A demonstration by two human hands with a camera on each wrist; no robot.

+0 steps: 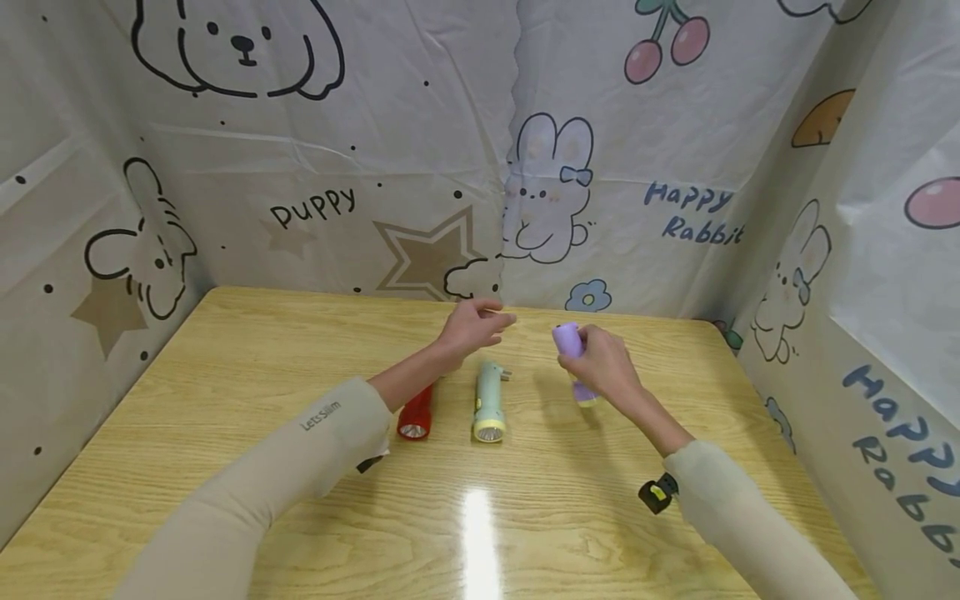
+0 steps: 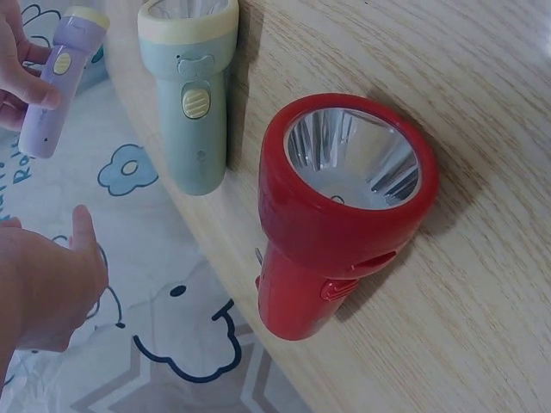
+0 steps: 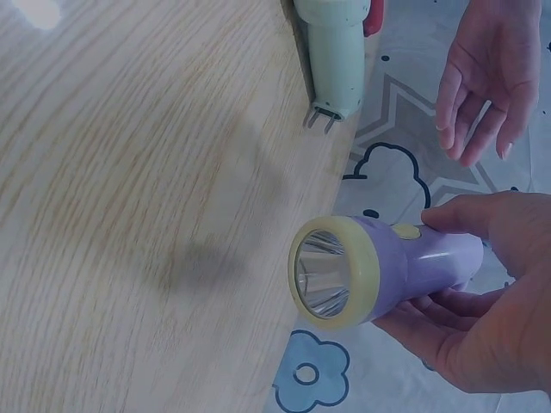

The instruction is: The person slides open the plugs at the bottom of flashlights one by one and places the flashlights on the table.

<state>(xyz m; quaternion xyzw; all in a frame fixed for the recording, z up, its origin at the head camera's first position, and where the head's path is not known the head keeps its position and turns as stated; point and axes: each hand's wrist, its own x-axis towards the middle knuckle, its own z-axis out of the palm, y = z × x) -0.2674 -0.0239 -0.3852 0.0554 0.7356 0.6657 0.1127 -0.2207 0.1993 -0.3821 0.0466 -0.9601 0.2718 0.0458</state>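
A purple flashlight (image 3: 422,262) with a pale yellow rim is held by my right hand (image 1: 603,360). The right thumb lies near its yellow switch, with the fingers around the far side of the barrel. My left hand (image 1: 471,329) hovers with loose fingers and holds nothing, above and behind the other flashlights. A mint green flashlight (image 1: 489,400) lies on the table with its lens toward me and metal plug prongs out at the back. Left of it lies a red flashlight (image 2: 301,224), partly hidden by my left forearm in the head view.
The wood-grain table (image 1: 300,517) reaches back to a printed cloth (image 1: 420,150) with cartoon animals, which also hangs on both sides. A bright light reflection (image 1: 477,533) shows near the front of the table. A small black device (image 1: 656,493) hangs at my right wrist.
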